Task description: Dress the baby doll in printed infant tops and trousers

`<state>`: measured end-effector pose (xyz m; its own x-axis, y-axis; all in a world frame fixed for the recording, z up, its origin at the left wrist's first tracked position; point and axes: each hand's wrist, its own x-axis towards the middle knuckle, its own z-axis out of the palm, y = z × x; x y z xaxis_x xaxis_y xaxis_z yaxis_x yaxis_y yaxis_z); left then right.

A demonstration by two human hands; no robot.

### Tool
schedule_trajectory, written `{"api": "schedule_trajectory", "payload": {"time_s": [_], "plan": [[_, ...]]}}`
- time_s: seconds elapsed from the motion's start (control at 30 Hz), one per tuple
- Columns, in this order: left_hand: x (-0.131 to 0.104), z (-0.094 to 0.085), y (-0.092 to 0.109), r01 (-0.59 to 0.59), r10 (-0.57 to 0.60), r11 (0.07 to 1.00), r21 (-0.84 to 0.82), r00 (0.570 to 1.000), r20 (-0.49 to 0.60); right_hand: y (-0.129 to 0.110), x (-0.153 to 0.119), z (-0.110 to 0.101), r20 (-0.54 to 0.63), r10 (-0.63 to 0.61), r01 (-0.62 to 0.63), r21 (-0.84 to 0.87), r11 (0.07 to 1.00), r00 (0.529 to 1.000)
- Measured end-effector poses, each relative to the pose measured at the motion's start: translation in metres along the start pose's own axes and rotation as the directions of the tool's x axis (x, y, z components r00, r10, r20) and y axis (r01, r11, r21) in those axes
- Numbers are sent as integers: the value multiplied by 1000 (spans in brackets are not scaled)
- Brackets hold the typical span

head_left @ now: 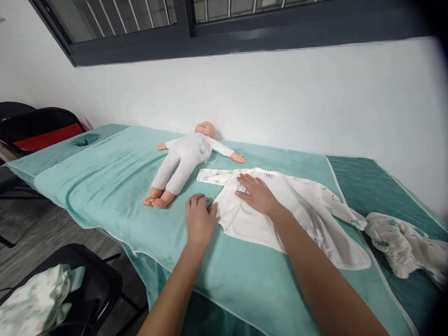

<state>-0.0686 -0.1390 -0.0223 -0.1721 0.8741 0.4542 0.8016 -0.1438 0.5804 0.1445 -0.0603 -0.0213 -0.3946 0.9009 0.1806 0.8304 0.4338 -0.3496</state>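
A white baby top with small green prints on its sleeves lies spread open on the green bed cover. My right hand rests flat on its upper part, fingers stretched out. Beside the top's left edge, my left hand lies on the cover with its fingers slightly bent and the thumb close to the cloth; nothing shows in it. Farther back, a baby doll with a white cloth body lies on its back, arms spread, head toward the wall.
A crumpled printed cloth lies at the right on the green cover. At lower left, a black chair holds another printed cloth. More chairs stand at far left. A white wall and window run behind the bed.
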Motion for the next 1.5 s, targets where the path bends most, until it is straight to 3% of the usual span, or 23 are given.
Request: {"api": "schedule_trajectory", "payload": {"time_s": [0.13, 0.3, 0.63, 0.87, 1.07, 1.17, 1.3, 1.5], "plan": [[16, -5, -8, 92, -96, 995, 38, 989, 109, -1, 0, 0, -1, -1, 1, 11, 1000, 1000], [22, -4, -8, 222, -218, 967, -125, 975, 44, -1, -1, -1, -1, 5, -5, 19, 1000, 1000], [9, 2, -10, 36, -36, 999, 7, 999, -37, 0, 0, 3, -11, 16, -16, 3, 1000, 1000], [9, 8, -13, 5, -2, 998, 68, 998, -56, -1, 3, 4, -9, 72, -72, 28, 997, 997], [7, 10, -13, -27, 34, 995, 98, 997, -72, -4, 4, 5, -171, 133, -110, 139, 984, 976], [7, 11, -13, -29, 37, 994, 101, 997, -75, -9, 12, 3, -236, 115, -105, 57, 993, 965], [8, 11, -15, -37, 45, 995, 96, 995, -86, -13, 32, 0, -221, 87, -121, -147, 982, 972], [8, 13, -18, -44, 51, 996, 72, 994, -100, -11, 47, 7, -245, 96, -141, -171, 975, 965]]}}
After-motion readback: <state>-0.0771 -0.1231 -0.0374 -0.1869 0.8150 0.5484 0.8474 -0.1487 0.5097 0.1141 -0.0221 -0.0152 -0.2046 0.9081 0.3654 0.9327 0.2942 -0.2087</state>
